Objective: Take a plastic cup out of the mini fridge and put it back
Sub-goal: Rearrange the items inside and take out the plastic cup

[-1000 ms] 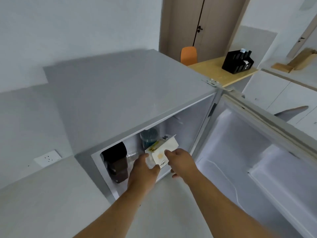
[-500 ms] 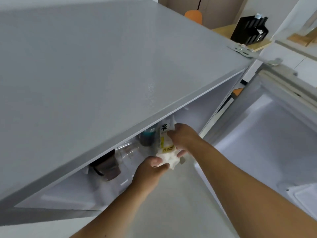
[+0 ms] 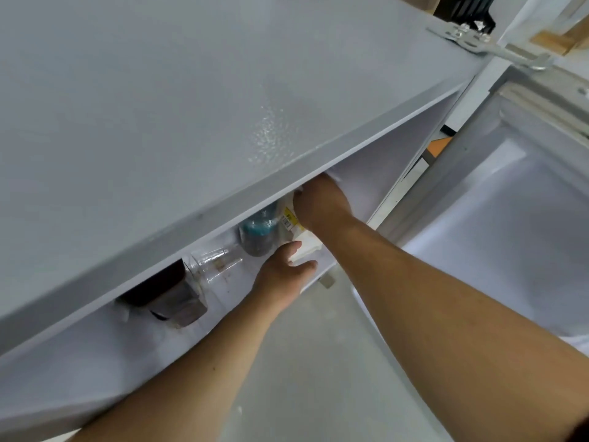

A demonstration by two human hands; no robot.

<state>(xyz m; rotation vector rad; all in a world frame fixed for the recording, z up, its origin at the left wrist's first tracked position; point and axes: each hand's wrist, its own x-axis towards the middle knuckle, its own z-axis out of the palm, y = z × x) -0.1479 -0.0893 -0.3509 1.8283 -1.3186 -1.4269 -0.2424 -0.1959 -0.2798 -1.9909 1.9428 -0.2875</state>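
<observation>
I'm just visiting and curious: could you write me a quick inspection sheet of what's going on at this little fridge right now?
Surface: grey mini fridge, door swung open to the right; pale floor below.
Job's things: clear plastic cup lying on its side inside, untouched.
Clutter: dark jar at left; blue-capped bottle; white carton with yellow label.
Hands: right hand on the carton's upper part; left hand at its lower end; whether either truly grips it cannot be told.
Cables: nothing seen.
Surroundings: metal hinge at the fridge's top corner; black rack behind it.
</observation>
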